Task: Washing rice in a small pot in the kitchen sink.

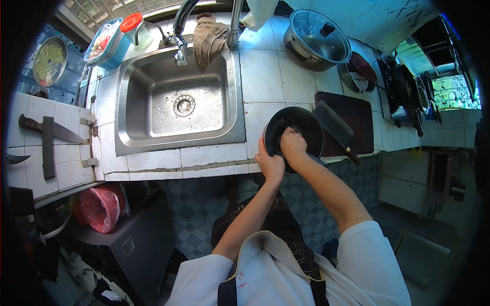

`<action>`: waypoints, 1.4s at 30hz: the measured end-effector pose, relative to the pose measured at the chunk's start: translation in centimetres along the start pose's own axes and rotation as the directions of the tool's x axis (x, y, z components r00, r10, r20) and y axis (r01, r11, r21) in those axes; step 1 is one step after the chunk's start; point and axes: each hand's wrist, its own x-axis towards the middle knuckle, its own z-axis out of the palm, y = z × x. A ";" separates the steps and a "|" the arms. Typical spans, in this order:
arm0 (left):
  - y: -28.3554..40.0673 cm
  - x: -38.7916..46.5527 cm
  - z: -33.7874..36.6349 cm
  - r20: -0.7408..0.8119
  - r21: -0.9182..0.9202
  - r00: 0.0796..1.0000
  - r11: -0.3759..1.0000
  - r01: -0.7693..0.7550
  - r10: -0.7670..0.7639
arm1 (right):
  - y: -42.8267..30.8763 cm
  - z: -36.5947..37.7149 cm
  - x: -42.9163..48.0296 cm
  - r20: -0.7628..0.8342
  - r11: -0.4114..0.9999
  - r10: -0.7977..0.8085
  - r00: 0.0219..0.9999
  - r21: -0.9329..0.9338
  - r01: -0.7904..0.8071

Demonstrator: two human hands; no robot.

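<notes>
A black pan (pixel 312 134) is at the counter's front edge, its inside facing up towards me. My left hand (pixel 271 162) grips its near left side, with the thumb along the outer wall. Inside the pan, my right hand (pixel 294 145) is bunched with its fingers curled against the inner surface. Whether those fingers hold anything is hidden. Part of a dark handle (pixel 318 161) shows under my right forearm. Just right of the pan, a cleaver (pixel 334 123) lies across a dark cutting board (pixel 361 126), its wooden handle reaching past the front edge.
A steel sink (pixel 180 143) with a faucet (pixel 180 53) and a brown cloth (pixel 208 38) is left. Behind stand a lidded pot (pixel 306 61) and a smaller pot (pixel 346 80). A wok (pixel 402 86) sits far right. A knife (pixel 65 132) hangs on the left tiles.
</notes>
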 end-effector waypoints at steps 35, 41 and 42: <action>-1.9 -4.0 2.3 -0.059 -0.313 0.998 0.950 -0.012 -0.007 | 0.6 -5.0 -0.8 0.452 0.985 -0.064 0.890 0.171 -0.016; -0.6 -4.8 -0.5 -0.041 0.026 0.997 0.998 0.064 -0.063 | 4.6 -5.1 -2.6 0.519 0.988 -0.007 0.855 0.135 -0.073; -0.2 -3.2 -0.8 -0.075 0.070 0.996 0.997 -0.041 0.046 | 4.7 -4.5 -3.1 0.520 0.987 0.000 0.854 0.134 -0.082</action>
